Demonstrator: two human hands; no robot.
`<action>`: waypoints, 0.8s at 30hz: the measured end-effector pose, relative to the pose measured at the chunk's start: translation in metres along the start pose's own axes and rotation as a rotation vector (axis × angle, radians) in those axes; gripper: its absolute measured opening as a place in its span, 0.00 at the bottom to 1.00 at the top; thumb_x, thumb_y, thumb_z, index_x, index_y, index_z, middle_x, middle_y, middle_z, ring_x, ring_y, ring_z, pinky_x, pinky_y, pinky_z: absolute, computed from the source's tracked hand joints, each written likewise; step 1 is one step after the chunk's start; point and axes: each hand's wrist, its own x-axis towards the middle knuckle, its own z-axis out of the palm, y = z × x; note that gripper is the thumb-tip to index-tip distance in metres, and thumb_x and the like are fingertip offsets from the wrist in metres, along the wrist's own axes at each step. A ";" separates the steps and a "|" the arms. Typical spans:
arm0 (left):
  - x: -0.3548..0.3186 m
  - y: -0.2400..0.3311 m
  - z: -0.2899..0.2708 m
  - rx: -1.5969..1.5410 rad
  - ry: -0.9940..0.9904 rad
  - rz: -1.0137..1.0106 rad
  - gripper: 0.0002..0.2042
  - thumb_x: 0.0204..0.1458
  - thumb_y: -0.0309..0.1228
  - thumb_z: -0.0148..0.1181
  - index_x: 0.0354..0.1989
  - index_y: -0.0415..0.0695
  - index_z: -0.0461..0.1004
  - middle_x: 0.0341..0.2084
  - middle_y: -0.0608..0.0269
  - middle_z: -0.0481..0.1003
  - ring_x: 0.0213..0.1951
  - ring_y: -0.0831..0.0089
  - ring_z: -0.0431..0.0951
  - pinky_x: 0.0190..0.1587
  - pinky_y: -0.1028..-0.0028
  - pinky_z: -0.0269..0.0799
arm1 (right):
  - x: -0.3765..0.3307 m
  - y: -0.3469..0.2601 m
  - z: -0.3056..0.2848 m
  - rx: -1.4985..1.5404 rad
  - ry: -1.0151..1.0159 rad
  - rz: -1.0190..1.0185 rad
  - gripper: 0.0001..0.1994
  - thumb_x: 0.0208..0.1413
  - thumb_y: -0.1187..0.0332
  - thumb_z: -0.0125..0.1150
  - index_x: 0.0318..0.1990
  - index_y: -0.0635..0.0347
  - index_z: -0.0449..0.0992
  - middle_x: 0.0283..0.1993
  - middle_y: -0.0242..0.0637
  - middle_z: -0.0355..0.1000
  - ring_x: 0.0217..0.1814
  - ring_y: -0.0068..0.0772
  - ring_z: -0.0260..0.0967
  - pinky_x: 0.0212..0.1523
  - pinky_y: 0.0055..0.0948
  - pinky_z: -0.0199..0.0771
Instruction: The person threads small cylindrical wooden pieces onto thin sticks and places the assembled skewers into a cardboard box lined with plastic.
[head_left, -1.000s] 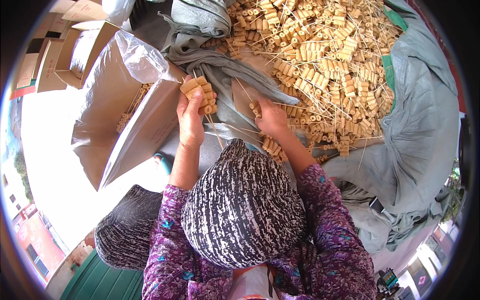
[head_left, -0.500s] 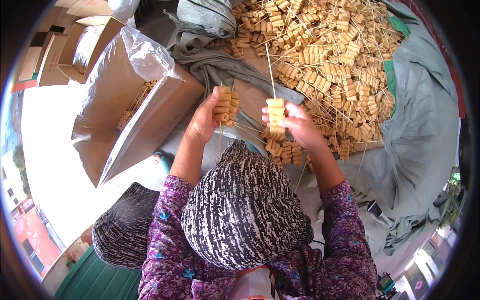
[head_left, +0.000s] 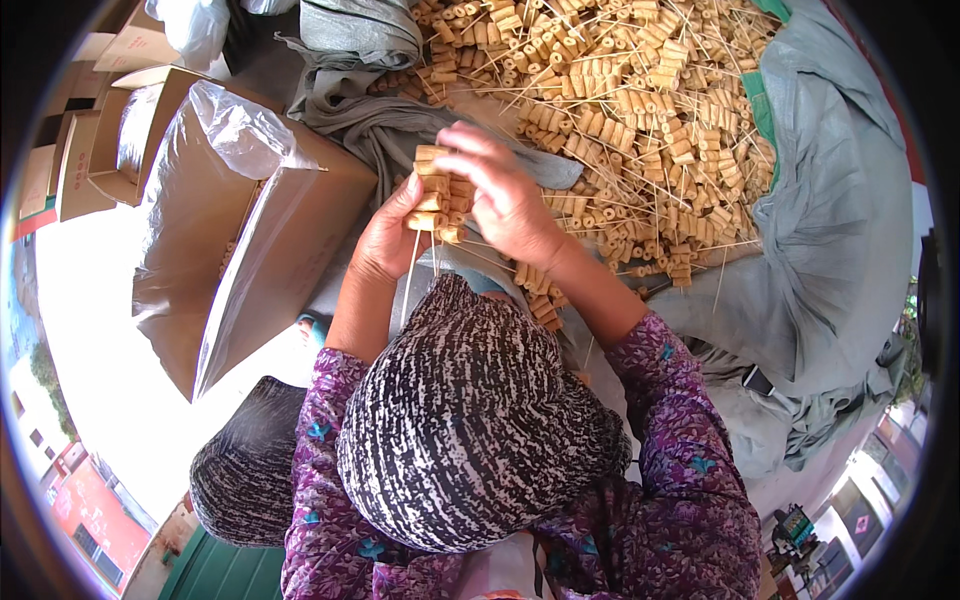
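Clock positions are taken from the centre of the view. The L hand (head_left: pixel 385 235), at approx. 10 o'clock, is grasping a bundle of skewers (head_left: pixel 428 203), w/ its thumb visible against the tan pcs. Each skewer carries several short pcs., like small hollow rolls, on a thin stick. This bundle is held in the air at approx. 11 o'clock, & bare stick ends point down, btw. 6 and 7 o'clock. The R hand (head_left: pixel 510 205), btw. 12 and 1 o'clock, is released, w/ fingers stretched toward approx. 10 o'clock, in front of the bundle's upper part. It is a bit blurred, so I cannot tell if the fingers touch the pcs.

A big pile of skewers (head_left: pixel 640 130) lies at approx. 1 o'clock, sticks pointing in many directions. Grey cloth (head_left: pixel 830 220) borders it at 2 to 3 o'clock, w/ a green strip (head_left: pixel 758 105) along the edge. A few loose skewers (head_left: pixel 540 300) lie near the centre, on the 3 o'clock side, just beside the R forearm.

At approx. 10 o'clock stands an open cardboard box (head_left: pixel 300 220) w/ a clear plastic liner (head_left: pixel 235 125); smaller boxes (head_left: pixel 75 165) are farther out in the same direction. Black-and-white patterned cloth (head_left: pixel 460 430) fills approx. 6 o'clock.
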 end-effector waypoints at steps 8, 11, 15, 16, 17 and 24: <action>-0.003 0.009 0.021 0.062 -0.024 0.096 0.28 0.54 0.39 0.62 0.59 0.38 0.62 0.48 0.54 0.73 0.48 0.58 0.76 0.47 0.60 0.76 | -0.106 0.038 -0.020 -0.577 -0.762 0.516 0.10 0.53 0.70 0.54 0.43 0.56 0.75 0.44 0.40 0.76 0.44 0.39 0.75 0.38 0.36 0.76; -0.006 0.006 0.017 0.080 -0.005 0.091 0.27 0.55 0.39 0.60 0.59 0.38 0.62 0.49 0.53 0.73 0.49 0.58 0.76 0.48 0.59 0.76 | -0.146 0.048 0.001 -0.624 -0.482 0.385 0.05 0.49 0.69 0.56 0.34 0.56 0.76 0.37 0.39 0.76 0.46 0.44 0.73 0.40 0.41 0.74; -0.012 0.003 0.018 0.002 0.021 0.080 0.28 0.57 0.46 0.56 0.58 0.37 0.64 0.47 0.52 0.74 0.49 0.57 0.76 0.48 0.58 0.75 | -0.134 0.050 -0.010 -0.481 -0.565 0.516 0.07 0.47 0.67 0.58 0.34 0.55 0.77 0.37 0.39 0.76 0.44 0.42 0.73 0.40 0.42 0.73; -0.013 0.005 0.023 -0.014 0.035 0.060 0.29 0.57 0.49 0.54 0.58 0.37 0.65 0.47 0.52 0.74 0.48 0.59 0.77 0.48 0.59 0.76 | -0.123 0.047 -0.018 -0.441 -0.608 0.566 0.07 0.46 0.66 0.59 0.34 0.55 0.77 0.36 0.39 0.76 0.43 0.42 0.74 0.40 0.42 0.73; -0.012 0.005 0.021 0.004 0.059 0.069 0.29 0.57 0.50 0.54 0.58 0.37 0.65 0.47 0.52 0.75 0.48 0.60 0.77 0.47 0.59 0.76 | -0.111 0.044 -0.026 -0.402 -0.654 0.615 0.08 0.46 0.65 0.60 0.34 0.54 0.77 0.35 0.39 0.76 0.42 0.42 0.74 0.40 0.42 0.72; -0.009 0.015 0.016 0.083 0.078 0.128 0.28 0.59 0.49 0.51 0.58 0.38 0.65 0.48 0.52 0.74 0.48 0.58 0.77 0.46 0.61 0.76 | -0.041 0.032 -0.055 -0.355 -0.257 0.790 0.10 0.49 0.64 0.66 0.36 0.55 0.74 0.28 0.34 0.76 0.33 0.38 0.76 0.35 0.35 0.74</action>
